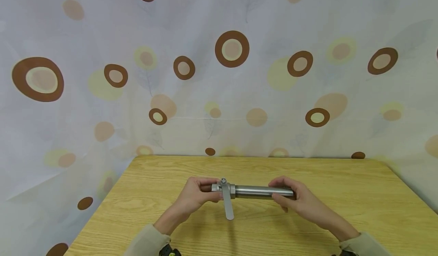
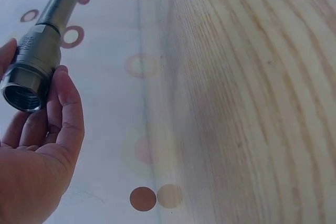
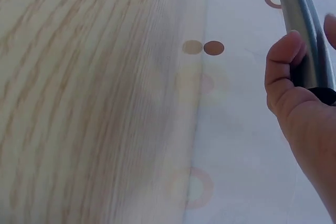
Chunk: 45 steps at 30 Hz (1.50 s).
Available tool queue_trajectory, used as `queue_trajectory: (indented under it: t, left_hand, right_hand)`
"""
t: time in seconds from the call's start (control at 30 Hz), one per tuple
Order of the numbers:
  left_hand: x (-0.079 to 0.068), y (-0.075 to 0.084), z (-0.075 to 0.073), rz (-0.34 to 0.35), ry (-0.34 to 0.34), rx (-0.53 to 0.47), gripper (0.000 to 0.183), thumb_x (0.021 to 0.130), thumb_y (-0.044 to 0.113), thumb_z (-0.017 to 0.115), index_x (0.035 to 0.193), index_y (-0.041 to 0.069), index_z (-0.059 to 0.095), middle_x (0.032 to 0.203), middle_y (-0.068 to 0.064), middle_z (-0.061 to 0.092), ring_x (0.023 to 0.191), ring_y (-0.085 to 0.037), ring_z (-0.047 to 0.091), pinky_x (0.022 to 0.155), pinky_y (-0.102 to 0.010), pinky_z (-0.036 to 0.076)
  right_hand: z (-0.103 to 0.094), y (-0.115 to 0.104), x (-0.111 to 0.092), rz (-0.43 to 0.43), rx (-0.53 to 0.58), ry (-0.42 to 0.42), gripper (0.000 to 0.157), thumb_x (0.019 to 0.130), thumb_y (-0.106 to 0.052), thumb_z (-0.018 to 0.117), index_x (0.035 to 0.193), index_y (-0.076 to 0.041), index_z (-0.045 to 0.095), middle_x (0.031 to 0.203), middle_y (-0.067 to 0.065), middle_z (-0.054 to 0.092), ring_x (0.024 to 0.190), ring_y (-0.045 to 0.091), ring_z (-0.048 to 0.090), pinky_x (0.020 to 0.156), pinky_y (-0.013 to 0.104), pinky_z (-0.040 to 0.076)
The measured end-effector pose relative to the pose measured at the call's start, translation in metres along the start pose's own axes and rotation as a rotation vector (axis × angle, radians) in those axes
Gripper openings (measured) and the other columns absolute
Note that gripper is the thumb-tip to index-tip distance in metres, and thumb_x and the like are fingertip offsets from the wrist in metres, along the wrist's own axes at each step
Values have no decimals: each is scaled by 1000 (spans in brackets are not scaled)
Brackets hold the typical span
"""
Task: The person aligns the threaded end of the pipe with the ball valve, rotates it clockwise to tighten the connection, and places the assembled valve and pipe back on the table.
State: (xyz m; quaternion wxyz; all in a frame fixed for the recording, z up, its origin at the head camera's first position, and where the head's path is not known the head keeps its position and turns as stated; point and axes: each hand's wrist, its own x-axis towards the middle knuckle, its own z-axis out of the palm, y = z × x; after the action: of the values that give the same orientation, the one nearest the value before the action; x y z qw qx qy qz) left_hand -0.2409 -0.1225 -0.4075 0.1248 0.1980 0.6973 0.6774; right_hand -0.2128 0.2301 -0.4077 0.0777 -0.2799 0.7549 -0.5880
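Note:
A metal ball valve with a flat lever handle is joined to a straight steel pipe. My left hand grips the valve body at its left end, thumb in front and fingers behind. In the left wrist view the valve's open threaded end faces the camera. My right hand holds the pipe near its right end, between thumb and fingers. The lever points down toward me. Pipe and valve lie roughly level above the table, casting shadows on it.
A wood-grain table spreads beneath both hands. Behind it and at both sides hangs a pale cloth with brown, yellow and peach spots, meeting the table's back edge.

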Motion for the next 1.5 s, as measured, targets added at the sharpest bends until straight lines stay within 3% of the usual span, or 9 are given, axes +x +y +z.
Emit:
queue_trajectory:
  t: [0.1,0.4,0.7,0.9,0.97,1.1,1.3,1.5]
  left_hand:
    - [0,0,0,-1,4,-1,42,94,1,79,133,-8,68,115,-20,76,92,-19,76,83,-38,64]
    - [-2,-1,0,-13,19,-9,43,93,2,80,132,-9,69,116,-18,76,91,-19,76,84,-37,63]
    - [-2,0,0,-10,22,-11,43,92,1,80,132,-8,69,115,-19,76,91,-18,76,83,-35,63]
    - [-1,-2,0,-5,15,-17,42,92,2,81,131,-8,70,113,-17,77,91,-19,76,84,-35,63]
    - [-1,-3,-1,-5,18,-17,42,91,3,82,131,-7,71,112,-16,77,92,-19,76,84,-35,63]
    - [0,-5,-3,-6,18,-15,43,91,4,82,131,-6,71,112,-16,77,93,-19,76,84,-35,63]
    - [-1,-6,-3,-9,15,-17,44,91,4,82,132,-7,70,114,-16,77,94,-19,76,85,-36,63]
    - [-2,-3,-1,-8,17,-17,44,91,4,82,132,-7,69,114,-16,77,94,-19,76,86,-37,63]
  right_hand:
    - [1,1,-1,-18,16,-11,36,105,-5,65,136,5,49,113,26,60,84,22,62,66,39,56]
    - [0,3,-1,-21,73,-26,36,105,-3,65,134,10,50,115,33,60,92,34,70,79,45,62]
    - [-2,2,0,24,-61,56,30,105,-12,67,131,4,63,113,20,67,83,24,65,68,35,59]
    - [-2,2,0,27,-70,47,30,108,-14,62,132,5,62,91,13,63,65,20,52,55,38,49]
    - [-2,3,0,12,-59,40,32,107,-12,64,134,4,60,94,13,63,70,18,55,58,36,51]
    - [-1,5,0,-42,-30,28,37,102,-3,69,135,5,54,120,22,60,88,18,64,66,33,57]
    - [-1,6,-1,-93,-5,24,33,100,2,70,130,6,55,115,26,60,80,27,66,64,43,61]
    - [-3,4,-3,-79,-68,61,28,102,-4,70,127,5,62,111,17,67,81,29,69,66,38,61]
